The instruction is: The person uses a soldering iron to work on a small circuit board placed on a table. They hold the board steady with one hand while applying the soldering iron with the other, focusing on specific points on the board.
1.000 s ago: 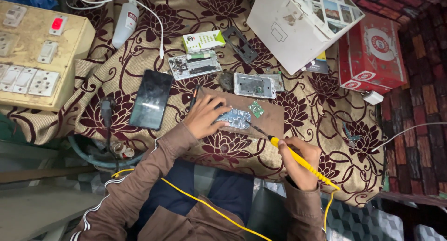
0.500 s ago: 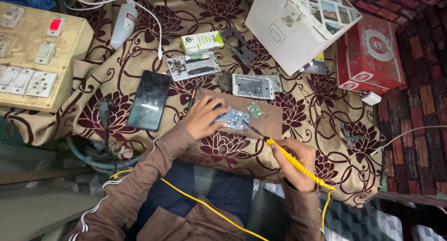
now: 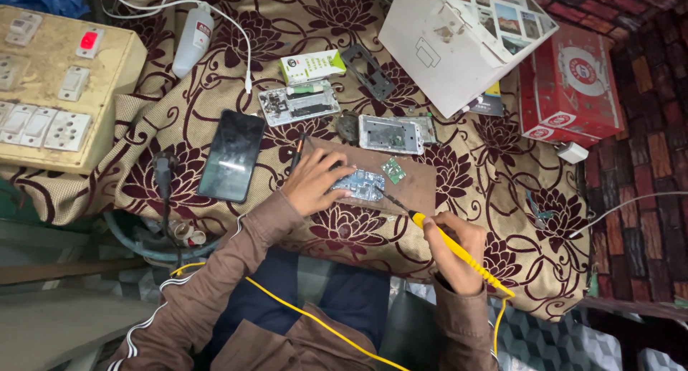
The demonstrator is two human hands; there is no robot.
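L hand [image 3: 314, 186] presses down on a small blue-grey circuit board [image 3: 360, 184], fingers spread & curled over its L end, pinning it to a brown wooden work board [image 3: 416, 188] near frame centre. R hand [image 3: 450, 253], at 4 o'clock from the circuit board, fingers clenched round the yellow soldering iron [image 3: 451, 245]; its dark tip angles up toward 10 o'clock & meets the circuit board's R edge. Yellow cord [image 3: 315, 319] trails from the iron's rear across the lap.

Around it: small green chip board [image 3: 393, 170] just beside the circuit board at 2 o'clock. Opened phone frame [image 3: 390, 134] at 12 o'clock, touching the wooden board's top edge. Another stripped phone chassis [image 3: 299, 103] at 11 o'clock, green-white carton [image 3: 312, 65] above that. Black phone [image 3: 231, 154] lies face up at 9 o'clock, well apart from L hand. Switch panel [image 3: 61, 84] far at 9–10 o'clock, white bottle [image 3: 193, 40] near it. White box [image 3: 459, 34] at 1 o'clock, red box [image 3: 570, 84] at 2 o'clock. All sits on a floral cloth [image 3: 502, 199].

In the way: L hand hides the circuit board's L part; nothing lies btwn iron tip & board.
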